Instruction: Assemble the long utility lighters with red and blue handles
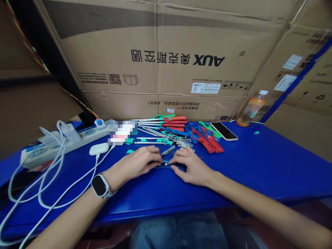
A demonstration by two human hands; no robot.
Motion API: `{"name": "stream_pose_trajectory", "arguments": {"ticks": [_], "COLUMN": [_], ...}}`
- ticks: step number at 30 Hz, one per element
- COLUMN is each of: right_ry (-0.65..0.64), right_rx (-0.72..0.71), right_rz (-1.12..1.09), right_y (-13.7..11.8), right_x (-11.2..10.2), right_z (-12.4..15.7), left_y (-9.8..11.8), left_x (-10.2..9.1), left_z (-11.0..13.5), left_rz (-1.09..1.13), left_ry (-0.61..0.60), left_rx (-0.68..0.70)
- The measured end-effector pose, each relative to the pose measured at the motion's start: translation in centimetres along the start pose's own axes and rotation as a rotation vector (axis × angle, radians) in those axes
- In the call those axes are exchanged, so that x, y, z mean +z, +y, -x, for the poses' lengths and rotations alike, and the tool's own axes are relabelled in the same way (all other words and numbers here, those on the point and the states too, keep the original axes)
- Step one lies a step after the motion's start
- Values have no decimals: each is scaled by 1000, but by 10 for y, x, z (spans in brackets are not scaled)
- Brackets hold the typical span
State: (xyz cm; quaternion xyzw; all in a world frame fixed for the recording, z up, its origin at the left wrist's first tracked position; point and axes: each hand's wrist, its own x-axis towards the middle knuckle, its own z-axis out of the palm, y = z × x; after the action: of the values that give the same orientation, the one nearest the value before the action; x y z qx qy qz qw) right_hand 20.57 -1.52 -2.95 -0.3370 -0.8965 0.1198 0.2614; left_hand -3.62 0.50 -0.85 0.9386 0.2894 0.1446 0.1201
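Both my hands rest on the blue table [259, 166] and meet over one small item. My left hand [137, 164], with a smartwatch [100, 185] on the wrist, pinches the left end of a small blue tool [166, 163] lying flat. My right hand [190, 166] pinches its right end. Just beyond my fingers lies a clear-handled tester screwdriver [168, 150]. Behind it sits a heap of screwdrivers [166, 125] with red, green and blue handles, and red and blue plastic clips [204, 136].
A phone [224, 131] lies face up behind the clips. An orange drink bottle [251, 109] stands at the back right. A white power strip [64, 138], a white charger [99, 148] and loose cables occupy the left. Cardboard boxes [168, 52] wall off the back.
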Motion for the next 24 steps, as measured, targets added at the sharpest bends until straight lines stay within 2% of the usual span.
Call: {"name": "stream_pose_trajectory", "arguments": {"ticks": [6, 13, 24], "right_ry": [20, 17, 0], "right_rx": [-1, -35, -2], "right_rz": [-35, 0, 16], "right_y": [7, 5, 2], "right_x": [4, 7, 6], "right_z": [-1, -2, -2], "left_y": [-1, 4, 2], "left_x": [5, 7, 7], "left_z": [-1, -1, -2], "left_rz": [40, 70, 92], "left_ry": [-2, -5, -7], "left_rx": [4, 23, 2]}}
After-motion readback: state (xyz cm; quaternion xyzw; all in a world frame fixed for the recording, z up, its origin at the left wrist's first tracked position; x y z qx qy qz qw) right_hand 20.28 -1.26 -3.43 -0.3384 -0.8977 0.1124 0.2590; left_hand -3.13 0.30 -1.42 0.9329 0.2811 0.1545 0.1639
